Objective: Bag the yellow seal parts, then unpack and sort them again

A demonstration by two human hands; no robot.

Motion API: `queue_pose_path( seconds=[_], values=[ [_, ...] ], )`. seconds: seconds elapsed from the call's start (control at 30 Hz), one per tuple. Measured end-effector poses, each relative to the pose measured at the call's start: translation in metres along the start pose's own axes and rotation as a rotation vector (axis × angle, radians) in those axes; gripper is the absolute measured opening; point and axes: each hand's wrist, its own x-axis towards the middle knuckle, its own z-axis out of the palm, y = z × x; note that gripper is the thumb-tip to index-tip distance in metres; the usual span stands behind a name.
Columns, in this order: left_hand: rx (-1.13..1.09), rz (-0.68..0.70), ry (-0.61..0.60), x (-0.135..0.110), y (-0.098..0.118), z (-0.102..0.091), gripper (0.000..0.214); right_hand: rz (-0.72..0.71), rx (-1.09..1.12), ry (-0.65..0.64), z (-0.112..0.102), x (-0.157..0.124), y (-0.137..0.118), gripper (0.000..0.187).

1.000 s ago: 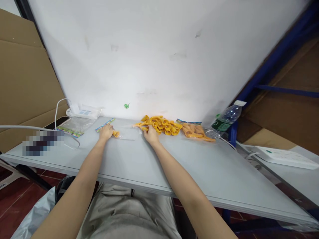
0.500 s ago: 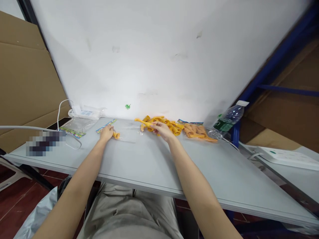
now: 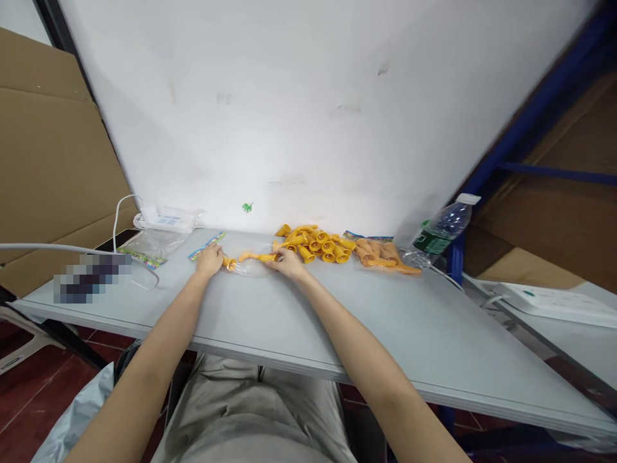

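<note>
My left hand (image 3: 210,260) rests on the grey table (image 3: 299,321), fingers closed on the end of a clear plastic bag (image 3: 250,266) with a small yellow piece (image 3: 228,263) at its mouth. My right hand (image 3: 288,261) pinches a long yellow plastic toy (image 3: 258,257) and holds it over the bag, its tip pointing toward my left hand. A pile of yellow toy parts (image 3: 315,243) lies just behind my right hand against the white wall.
A filled bag of yellow toys (image 3: 383,256) and a water bottle (image 3: 439,231) lie to the right of the pile. Clear bags with coloured header cards (image 3: 149,247), a white power strip (image 3: 164,218) and a cable sit at the left. Another power strip (image 3: 549,299) lies far right.
My right hand took a long yellow toy from the pile and carried it left and down to the clear bag. My left hand stayed on the bag's end.
</note>
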Motion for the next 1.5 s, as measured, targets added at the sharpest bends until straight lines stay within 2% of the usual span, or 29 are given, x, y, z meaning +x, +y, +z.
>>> queue_pose_path(
  seconds=[0.1, 0.23, 0.33, 0.43, 0.57, 0.7, 0.9, 1.0, 1.2, 1.27, 1.37, 1.5],
  values=[
    [0.025, 0.070, -0.032, -0.005, 0.008, 0.000, 0.044, -0.064, -0.045, -0.110, 0.005, 0.001, -0.006, 0.027],
    [0.022, 0.178, -0.088, -0.010, 0.017, 0.000, 0.044, -0.075, -0.078, -0.043, 0.007, 0.006, -0.010, 0.014],
    [-0.012, 0.235, -0.103, -0.014, 0.022, 0.000, 0.044, -0.109, -0.078, -0.046, 0.012, 0.012, -0.010, 0.012],
    [-0.058, 0.239, -0.111, -0.017, 0.027, -0.003, 0.045, -0.158, -0.097, -0.039, 0.020, 0.017, -0.009, 0.012],
    [-0.071, 0.209, -0.134, -0.020, 0.030, -0.006, 0.047, -0.136, -0.129, 0.013, 0.033, 0.022, -0.007, 0.013],
    [-0.064, 0.239, -0.121, -0.020, 0.029, -0.005, 0.048, -0.152, -0.054, 0.063, 0.045, 0.020, -0.005, 0.008],
    [-0.127, 0.253, -0.103, -0.016, 0.027, 0.000, 0.048, -0.237, 0.120, -0.057, 0.040, 0.010, -0.002, 0.023],
    [-0.167, 0.227, -0.100, -0.015, 0.024, 0.000, 0.048, -0.194, 0.025, 0.035, 0.029, 0.011, 0.001, 0.026],
    [-0.186, 0.164, -0.097, -0.014, 0.017, -0.005, 0.049, -0.220, -0.254, 0.481, -0.003, 0.014, 0.013, 0.042],
    [-0.177, 0.145, -0.093, -0.013, 0.015, -0.005, 0.048, -0.173, -0.390, 0.564, -0.011, 0.013, 0.020, 0.048],
    [-0.126, 0.136, -0.072, -0.012, 0.014, -0.005, 0.048, -0.058, -0.547, 0.542, -0.016, 0.011, 0.029, 0.055],
    [0.005, 0.049, -0.065, -0.013, 0.014, -0.004, 0.047, 0.011, -0.609, 0.453, -0.012, 0.010, 0.030, 0.057]
  ],
)
